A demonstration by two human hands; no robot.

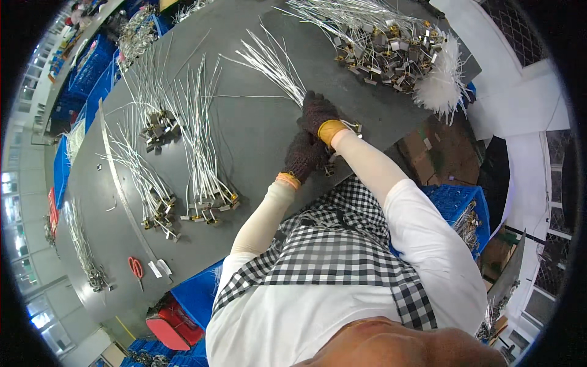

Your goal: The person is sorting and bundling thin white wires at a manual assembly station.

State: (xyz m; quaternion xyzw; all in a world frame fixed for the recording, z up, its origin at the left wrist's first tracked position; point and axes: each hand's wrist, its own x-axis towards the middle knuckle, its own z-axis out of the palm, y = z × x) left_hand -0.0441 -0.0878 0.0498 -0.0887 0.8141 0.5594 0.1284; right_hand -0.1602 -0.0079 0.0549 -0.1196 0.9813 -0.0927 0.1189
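My right hand (320, 114), in a dark knitted glove with a yellow cuff, is closed around a bundle of thin white wires (278, 70). The loose wire ends fan out over the table away from me. Right below it, my left hand (304, 154), gloved the same way, is closed round the lower part of this bundle. A few small metal-ended pieces (330, 166) poke out beside the gloves. The fingers of both hands are partly hidden by the gloves' overlap.
Several wire bundles (199, 140) with metal ends lie on the grey table (257, 147). A large heap (391, 52) sits at the far right beside white ties (443, 79). Red-handled scissors (136, 269) and a long ruler (122, 183) are at left. Blue crates (461, 205) stand around the table.
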